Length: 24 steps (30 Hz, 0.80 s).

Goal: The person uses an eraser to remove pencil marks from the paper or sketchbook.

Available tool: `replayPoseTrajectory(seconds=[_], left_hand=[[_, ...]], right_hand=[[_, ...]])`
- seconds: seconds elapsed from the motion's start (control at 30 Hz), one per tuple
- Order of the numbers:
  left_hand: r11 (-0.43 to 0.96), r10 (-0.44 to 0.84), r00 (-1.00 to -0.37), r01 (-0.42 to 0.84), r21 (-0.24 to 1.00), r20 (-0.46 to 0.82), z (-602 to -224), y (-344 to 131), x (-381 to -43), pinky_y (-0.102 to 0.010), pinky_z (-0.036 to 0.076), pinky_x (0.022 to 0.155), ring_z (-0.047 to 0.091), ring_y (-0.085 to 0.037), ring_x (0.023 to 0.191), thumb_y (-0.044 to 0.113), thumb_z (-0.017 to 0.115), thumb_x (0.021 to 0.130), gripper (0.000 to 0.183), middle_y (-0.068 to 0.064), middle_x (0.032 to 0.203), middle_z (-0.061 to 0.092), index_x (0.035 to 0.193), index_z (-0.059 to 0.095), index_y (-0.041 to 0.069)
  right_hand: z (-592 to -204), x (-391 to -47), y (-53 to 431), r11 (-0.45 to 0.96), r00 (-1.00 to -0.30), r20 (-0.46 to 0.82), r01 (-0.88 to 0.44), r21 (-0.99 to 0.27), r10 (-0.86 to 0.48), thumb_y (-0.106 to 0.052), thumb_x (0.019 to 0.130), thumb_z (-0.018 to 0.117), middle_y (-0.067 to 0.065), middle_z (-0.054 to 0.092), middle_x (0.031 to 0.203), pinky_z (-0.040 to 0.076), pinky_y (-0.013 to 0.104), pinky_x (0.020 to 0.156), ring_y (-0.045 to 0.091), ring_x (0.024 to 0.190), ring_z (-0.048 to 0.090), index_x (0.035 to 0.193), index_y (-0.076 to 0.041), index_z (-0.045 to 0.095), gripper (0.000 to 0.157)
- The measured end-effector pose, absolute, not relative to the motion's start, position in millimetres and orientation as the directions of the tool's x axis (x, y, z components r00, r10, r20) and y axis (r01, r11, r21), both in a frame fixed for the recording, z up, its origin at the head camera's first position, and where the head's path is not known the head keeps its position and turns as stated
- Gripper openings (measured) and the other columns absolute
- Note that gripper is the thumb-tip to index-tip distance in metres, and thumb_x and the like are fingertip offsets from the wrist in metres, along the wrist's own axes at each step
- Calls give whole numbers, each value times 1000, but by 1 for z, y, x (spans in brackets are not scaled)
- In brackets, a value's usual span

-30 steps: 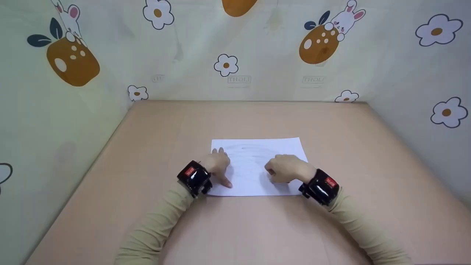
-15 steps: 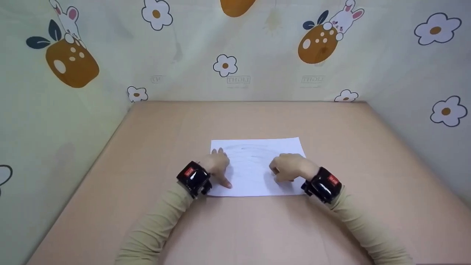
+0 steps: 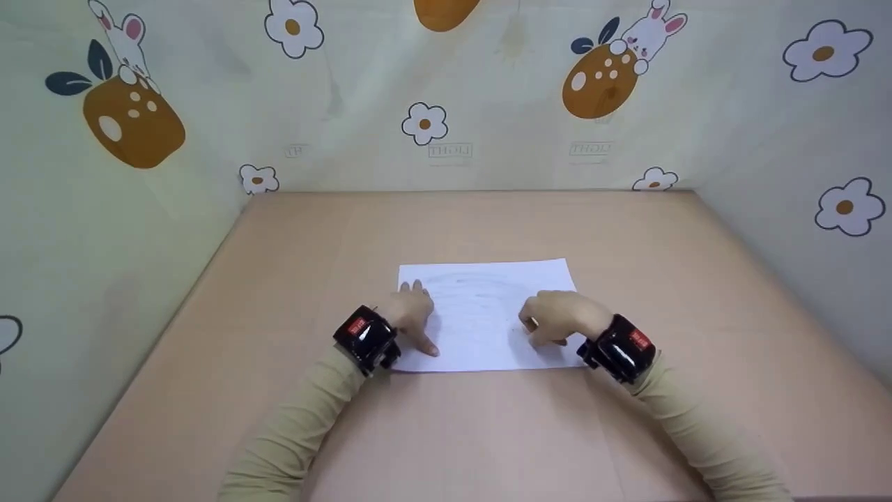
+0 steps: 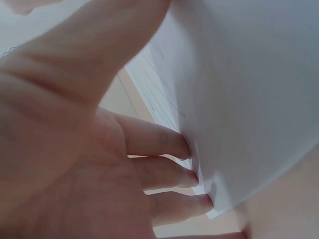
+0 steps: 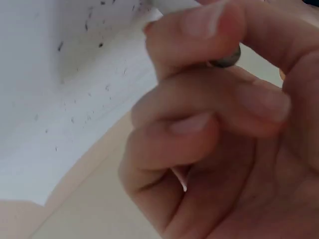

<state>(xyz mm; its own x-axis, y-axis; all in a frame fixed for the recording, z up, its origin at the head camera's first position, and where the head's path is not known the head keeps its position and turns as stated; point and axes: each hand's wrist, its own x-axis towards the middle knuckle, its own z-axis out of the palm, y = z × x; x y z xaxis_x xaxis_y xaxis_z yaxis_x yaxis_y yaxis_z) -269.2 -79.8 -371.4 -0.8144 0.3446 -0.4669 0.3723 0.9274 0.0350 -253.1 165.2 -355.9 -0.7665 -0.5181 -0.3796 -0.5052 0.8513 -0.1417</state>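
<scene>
A white sheet of paper (image 3: 481, 348) lies on the table with faint grey pencil strokes (image 3: 477, 282) and smudges across its upper half. My left hand (image 3: 412, 314) rests spread over the sheet's left side, its thumb and fingertips (image 4: 182, 147) pressing the paper near the edge. On the right part of the sheet is my right hand (image 3: 557, 317), fingers curled. In the right wrist view it pinches a small eraser (image 5: 229, 57) with a dark, rounded end, mostly hidden by the fingers. Dark crumbs (image 5: 100, 45) lie scattered on the paper beside it.
The light brown table (image 3: 446, 432) extends around the sheet on all sides. Behind it and to both sides hang pale sheets (image 3: 348, 104) printed with flowers, rabbits and orange fruit. Each wrist wears a black camera unit (image 3: 366, 339).
My right hand has slid a little to the right across the paper, fingers still curled. My left hand and the sheet stay in place.
</scene>
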Motion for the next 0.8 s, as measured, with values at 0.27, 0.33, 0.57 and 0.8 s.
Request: replayPoseTrajectory(seconds=[0.27,0.33,0.57,0.8], left_hand=[[930,347,-813,362,61,-467,-373,-79,-269,-52,13,121,12,-48,143,51,76,73,111,-34,153,9,144,20,-13],[930,351,-812,362,69,-466,-374,-80,-269,-52,12,121,11,-48,143,50,76,72,111,-33,153,8,144,20,-12],[920,369,-808,389,55,-459,-373,-78,-269,-52,12,121,11,-49,143,53,75,73,112,-34,153,8,144,18,-14],[928,352,-814,368,60,-461,-374,-78,-268,-53,12,121,12,-49,143,51,75,72,109,-33,153,10,144,22,-12]], right_hand=[[-355,-250,163,814,-730,-365,-548,-193,-577,-11,79,61,-6,52,47,37,18,52,6,43,48,72,-12,58,8],[-357,-250,160,792,-719,-335,-567,-225,-609,-11,80,61,-6,51,47,37,18,53,5,42,47,73,-12,58,8],[-351,-246,165,873,-772,-442,-485,-55,-457,-7,70,64,-7,46,44,33,21,46,10,46,48,61,-15,56,15],[-355,-249,162,798,-721,-347,-567,-202,-600,-12,79,62,-7,50,45,37,19,52,7,43,49,72,-14,61,7]])
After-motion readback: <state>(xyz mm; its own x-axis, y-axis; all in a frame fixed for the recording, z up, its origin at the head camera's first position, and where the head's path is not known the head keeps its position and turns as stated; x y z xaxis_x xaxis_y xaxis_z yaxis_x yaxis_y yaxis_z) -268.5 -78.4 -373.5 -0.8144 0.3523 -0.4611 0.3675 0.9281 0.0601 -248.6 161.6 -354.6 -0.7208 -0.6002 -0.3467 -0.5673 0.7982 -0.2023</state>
